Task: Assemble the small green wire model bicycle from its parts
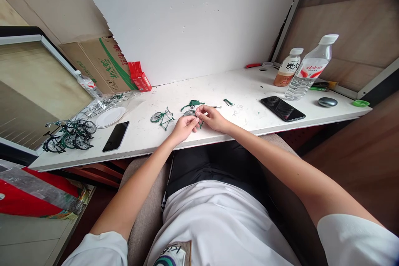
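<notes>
Fingertips (201, 109) meet beside a round, thin-spoked wheel (188, 113).

Layout of objects on a white tabletop (140, 138).
Left of frame: green wire model bicycles (71, 136); right of them, a flat black phone (116, 136), with round white discs (110, 117) behind it. Centre: a green one-wheeled bicycle frame (162, 116), left of the bare left hand (185, 128). Right: a second black phone (282, 108), before a clear plastic bottle (308, 70).

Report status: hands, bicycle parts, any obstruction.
Left hand, right hand close together, grip unclear. Partly built green model bicycle lying left of both, one wheel showing. Another spoked wheel partly hidden by the hands.
</notes>
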`<state>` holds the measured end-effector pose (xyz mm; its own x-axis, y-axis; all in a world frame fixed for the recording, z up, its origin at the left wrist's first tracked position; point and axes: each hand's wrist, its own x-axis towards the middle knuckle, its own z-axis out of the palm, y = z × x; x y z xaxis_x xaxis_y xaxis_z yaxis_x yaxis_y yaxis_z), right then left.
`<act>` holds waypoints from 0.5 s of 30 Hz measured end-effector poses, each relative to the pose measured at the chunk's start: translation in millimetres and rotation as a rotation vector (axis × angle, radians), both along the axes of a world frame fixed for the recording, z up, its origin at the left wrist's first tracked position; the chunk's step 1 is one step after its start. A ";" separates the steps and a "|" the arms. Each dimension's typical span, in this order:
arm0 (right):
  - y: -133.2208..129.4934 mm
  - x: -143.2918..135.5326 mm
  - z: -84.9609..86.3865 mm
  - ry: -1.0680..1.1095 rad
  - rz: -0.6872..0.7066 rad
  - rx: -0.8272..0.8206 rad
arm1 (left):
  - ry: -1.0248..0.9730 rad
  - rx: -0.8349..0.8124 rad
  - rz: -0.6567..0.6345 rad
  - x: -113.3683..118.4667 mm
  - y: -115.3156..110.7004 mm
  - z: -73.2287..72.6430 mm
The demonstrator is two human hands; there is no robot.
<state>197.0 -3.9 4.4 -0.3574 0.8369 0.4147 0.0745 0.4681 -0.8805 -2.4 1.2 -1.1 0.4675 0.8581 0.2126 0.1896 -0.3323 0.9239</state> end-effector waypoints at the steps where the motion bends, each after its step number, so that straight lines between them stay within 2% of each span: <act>1: 0.6 0.0 -0.8 0.003 0.000 0.008 | -0.006 -0.006 -0.003 -0.1 0.0 0.4; 7: 3.8 0.5 -5.6 -0.009 -0.023 0.026 | -0.014 -0.017 -0.030 -0.5 0.4 1.7; 15: 1.3 1.2 -1.3 -0.030 -0.034 -0.028 | 0.009 0.011 -0.033 -0.7 -0.5 0.0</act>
<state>198.2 -2.7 3.1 -0.3402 0.8601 0.3801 0.1164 0.4396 -0.8906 -3.0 0.8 -1.0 0.4975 0.8397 0.2175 0.1866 -0.3485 0.9185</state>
